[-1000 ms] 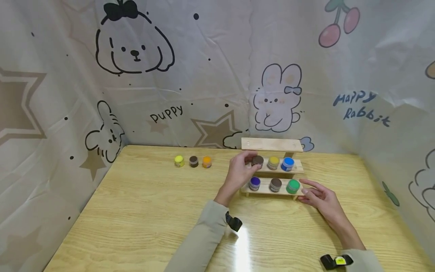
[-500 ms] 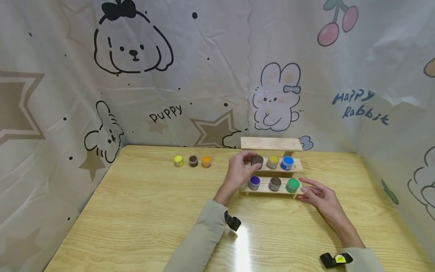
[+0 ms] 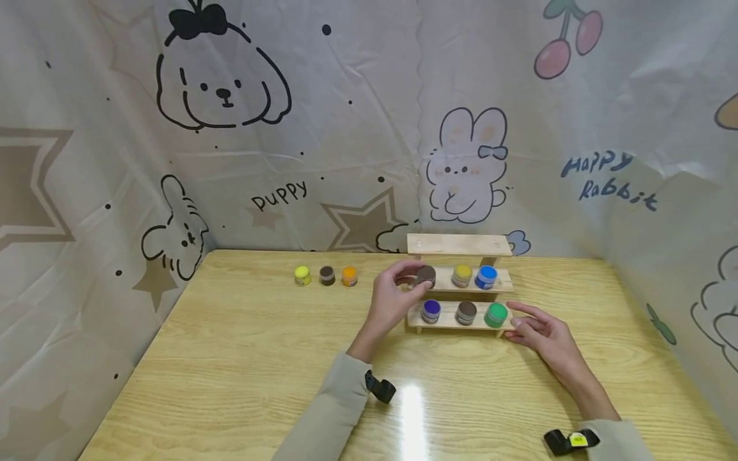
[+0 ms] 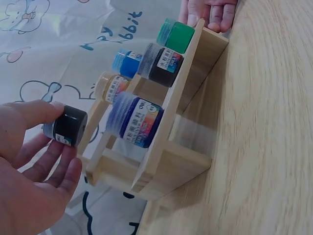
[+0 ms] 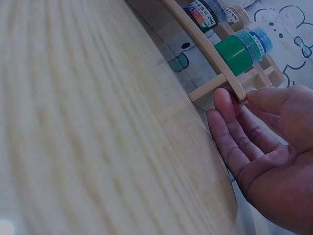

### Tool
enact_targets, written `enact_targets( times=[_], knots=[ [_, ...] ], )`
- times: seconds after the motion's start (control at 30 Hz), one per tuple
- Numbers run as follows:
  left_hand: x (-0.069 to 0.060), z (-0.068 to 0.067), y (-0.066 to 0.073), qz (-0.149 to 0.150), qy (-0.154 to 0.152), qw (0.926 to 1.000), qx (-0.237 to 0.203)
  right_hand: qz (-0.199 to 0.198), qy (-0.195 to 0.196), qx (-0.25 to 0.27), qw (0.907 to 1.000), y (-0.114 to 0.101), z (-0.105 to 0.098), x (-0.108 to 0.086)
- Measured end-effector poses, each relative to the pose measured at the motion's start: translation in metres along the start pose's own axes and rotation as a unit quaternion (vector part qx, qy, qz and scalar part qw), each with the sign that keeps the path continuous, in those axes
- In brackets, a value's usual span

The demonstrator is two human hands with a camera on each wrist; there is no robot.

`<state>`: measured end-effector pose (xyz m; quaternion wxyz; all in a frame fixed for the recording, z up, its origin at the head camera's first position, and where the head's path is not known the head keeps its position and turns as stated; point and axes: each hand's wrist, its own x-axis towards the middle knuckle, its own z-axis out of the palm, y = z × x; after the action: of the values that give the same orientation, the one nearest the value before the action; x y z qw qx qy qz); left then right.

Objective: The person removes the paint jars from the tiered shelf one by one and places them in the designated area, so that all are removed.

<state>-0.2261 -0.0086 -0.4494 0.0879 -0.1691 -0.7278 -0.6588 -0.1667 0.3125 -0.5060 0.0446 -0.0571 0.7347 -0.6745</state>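
Observation:
My left hand point(image 3: 392, 299) pinches a dark paint jar point(image 4: 72, 125) between thumb and fingers at the left end of the middle tier of a small wooden rack point(image 3: 459, 244). In the left wrist view this jar looks tilted and apart from the wood. Beside it on that tier are a yellow-ochre jar point(image 3: 462, 275) and a blue jar point(image 3: 486, 277). The lower tier carries a purple jar point(image 3: 430, 311), a brown jar point(image 3: 466, 312) and a green jar point(image 3: 496, 314). My right hand point(image 3: 544, 336) grips the lower tier's right end point(image 5: 238, 93) with thumb and fingertips.
To the left, near the table's back edge, a bright yellow jar point(image 3: 302, 276), a dark jar point(image 3: 327, 276) and an orange jar point(image 3: 349, 276) stand in a row. A printed curtain point(image 3: 357, 128) hangs behind the wooden table point(image 3: 242, 358) and along both sides.
My left hand has shifted a little to the left, taking the dark paint jar along. The right hand keeps its place on the rack.

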Motion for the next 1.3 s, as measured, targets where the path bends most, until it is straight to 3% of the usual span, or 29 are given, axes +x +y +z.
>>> enact_targets(
  times=[0.17, 0.33, 0.57, 0.8, 1.3],
  knots=[
    [-0.004, -0.01, 0.0, 0.013, -0.009, 0.9989, -0.045, -0.001, 0.002, -0.007, 1.0, -0.001, 0.001, 0.001],
    [-0.01, -0.022, -0.001, 0.003, -0.02, 0.9978, -0.064, 0.003, 0.002, -0.012, 0.9999, -0.001, 0.001, 0.0],
    [-0.017, -0.035, 0.0, -0.005, -0.028, 0.9986, -0.045, 0.0, 0.001, -0.013, 0.9999, -0.001, 0.0, -0.001],
    [-0.022, -0.049, -0.006, 0.0, -0.029, 0.9979, -0.058, 0.003, 0.002, -0.011, 0.9999, 0.0, 0.0, -0.001],
    [-0.034, -0.077, -0.014, -0.025, -0.017, 0.999, -0.031, 0.0, -0.002, -0.009, 1.0, 0.0, 0.0, 0.001]
  ],
)
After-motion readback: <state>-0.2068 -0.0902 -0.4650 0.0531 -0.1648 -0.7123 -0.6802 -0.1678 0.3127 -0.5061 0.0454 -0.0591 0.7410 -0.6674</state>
